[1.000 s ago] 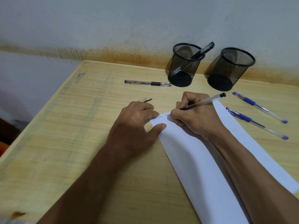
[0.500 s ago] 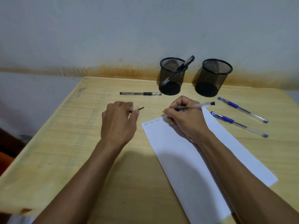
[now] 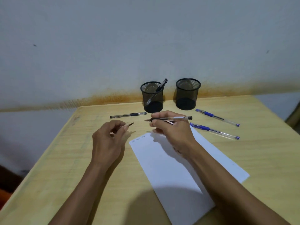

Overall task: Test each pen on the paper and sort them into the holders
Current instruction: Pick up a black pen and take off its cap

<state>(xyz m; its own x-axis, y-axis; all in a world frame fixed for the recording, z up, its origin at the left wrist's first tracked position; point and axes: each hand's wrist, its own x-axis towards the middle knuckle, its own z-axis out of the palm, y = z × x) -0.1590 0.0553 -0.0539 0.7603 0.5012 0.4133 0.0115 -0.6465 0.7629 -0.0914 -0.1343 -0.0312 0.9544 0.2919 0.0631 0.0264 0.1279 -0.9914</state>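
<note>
Pen point(image 3: 168, 118), uncapped, is pinched level in the right hand point(image 3: 172, 130) above the paper point(image 3: 170, 168); the left hand point(image 3: 108, 138) pinches its cap point(image 3: 129, 124). Two mesh holders point(image 3: 188, 95) stand behind on the surface point(image 3: 65, 159).

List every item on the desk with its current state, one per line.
Left holder: upright, one pen inside.
Right holder: upright, empty.
Black pen: lying capped, untouched.
Two blue pens: lying capped.
Paper: flat, scribbles at top corner.
Right hand: holds uncapped pen.
Left hand: holds cap.
</note>
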